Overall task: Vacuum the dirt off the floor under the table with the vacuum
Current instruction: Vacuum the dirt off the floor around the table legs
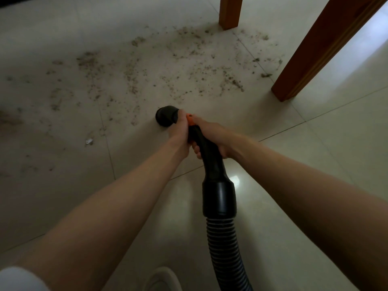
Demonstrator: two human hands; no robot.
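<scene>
The person stands at the edge of the dirty area and holds the black plastic vacuum wand (206,152) with both hands, pointing it down and away from the body. The left hand (180,133) grips the wand nearer to the round black nozzle (167,117), with its fingers curled round the tube. The right hand (212,137) grips it just behind, and its thumb lies beside a small orange button or slider (190,119). I think two hands are used because the nozzle must be steered and pressed down at the same time, and the thumb is kept there to reach the control.

The nozzle is low, at or just above the pale glossy tiled floor (315,164); I cannot tell if it touches. It sits at the near border of the scattered brown dirt and crumbs (134,80), which spread widely in front, up to the two brown wooden table legs (230,12). A small white scrap (89,141) lies to the left of the nozzle. Starting from the near side seems sensible, so that the person does not step on the dirt.

The ribbed black hose (224,248) runs back from the wand, passing between the arms towards the person, where it is out of the way. Nearly all the dirt appears still there, so the work looks close to its beginning.
</scene>
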